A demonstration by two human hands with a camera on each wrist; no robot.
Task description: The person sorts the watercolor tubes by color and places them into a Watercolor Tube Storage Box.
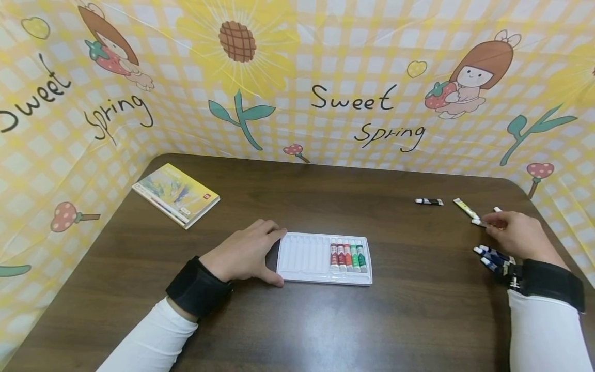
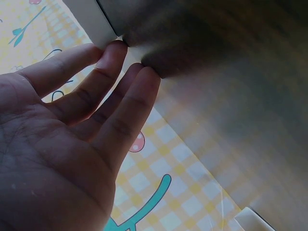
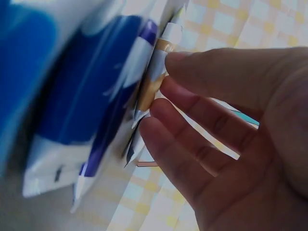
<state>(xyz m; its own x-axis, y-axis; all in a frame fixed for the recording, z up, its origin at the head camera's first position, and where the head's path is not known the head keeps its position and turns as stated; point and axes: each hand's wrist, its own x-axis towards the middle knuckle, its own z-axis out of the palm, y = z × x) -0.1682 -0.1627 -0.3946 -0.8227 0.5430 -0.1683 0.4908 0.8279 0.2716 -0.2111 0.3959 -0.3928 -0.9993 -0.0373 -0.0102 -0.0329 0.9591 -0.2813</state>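
Note:
My left hand holds the left end of a white plastic paint tray, thumb at its near corner and fingers at its far one. Several red and green paint tubes lie in the tray's right part; its left slots hold nothing. Over at the table's right side, my right hand pinches an ochre paint tube between thumb and fingers. A yellow paint tube lies just left of that hand. Nearer me are several blue and violet paint tubes, partly hidden by the wrist strap.
A black paint tube lies farther left on the brown table. Another white cap shows behind the right hand. A yellow illustrated box sits at the back left. Patterned yellow cloth stands around the table's back and sides.

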